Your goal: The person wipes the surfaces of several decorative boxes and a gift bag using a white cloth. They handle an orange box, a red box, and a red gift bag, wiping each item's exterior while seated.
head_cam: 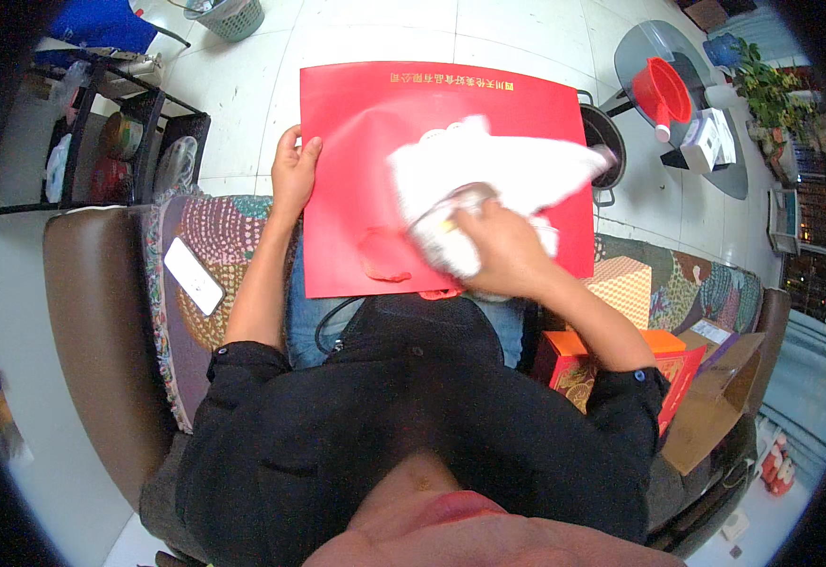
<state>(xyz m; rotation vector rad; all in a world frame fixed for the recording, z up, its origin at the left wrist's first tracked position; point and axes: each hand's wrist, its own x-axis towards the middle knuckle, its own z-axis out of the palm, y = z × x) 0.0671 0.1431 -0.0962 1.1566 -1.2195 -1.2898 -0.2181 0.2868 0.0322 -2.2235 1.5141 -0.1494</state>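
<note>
A flat red paper gift bag (349, 177) lies across my lap, with gold writing along its far edge. Its red cord handle (384, 266) shows on the near part of the face. My left hand (296, 173) grips the bag's left edge, thumb on top. In my right hand (501, 251) is a bunched white cloth (483, 166), spread over the right half of the bag and blurred by motion. Part of the cloth reaches past the bag's right edge. My right fingertips are partly hidden in its folds.
A smartphone (194, 276) lies on the patterned sofa cover (207, 220) at left. At right are a patterned box (618, 290), a red-orange gift box (561, 365) and an open cardboard box (717, 411). Beyond stand a dark bin (604, 127) and a glass table (643, 49) bearing a red plastic dipper (661, 88).
</note>
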